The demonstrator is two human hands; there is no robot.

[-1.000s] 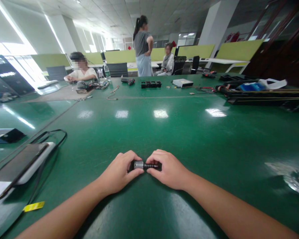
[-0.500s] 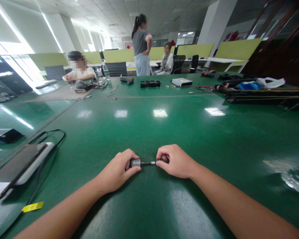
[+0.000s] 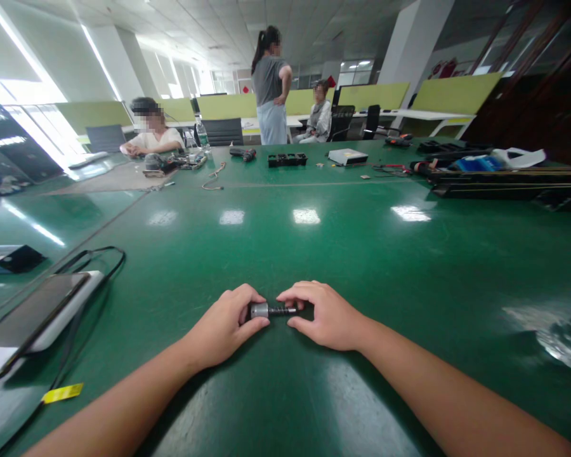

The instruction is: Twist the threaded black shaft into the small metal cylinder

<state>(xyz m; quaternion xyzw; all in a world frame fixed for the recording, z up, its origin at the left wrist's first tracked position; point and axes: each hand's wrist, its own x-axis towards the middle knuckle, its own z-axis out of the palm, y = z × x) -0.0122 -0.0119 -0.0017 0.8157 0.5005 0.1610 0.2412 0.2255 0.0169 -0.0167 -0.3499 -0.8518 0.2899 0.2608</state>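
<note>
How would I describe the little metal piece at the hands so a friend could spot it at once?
Start at the big green table and follow the two bare forearms inward. The metal piece, held in the left hand, points toward the open right hand. Unlike the flat phone further left, it is a silver cylinder with a thin, dark, spiral-wrapped shaft.
</note>
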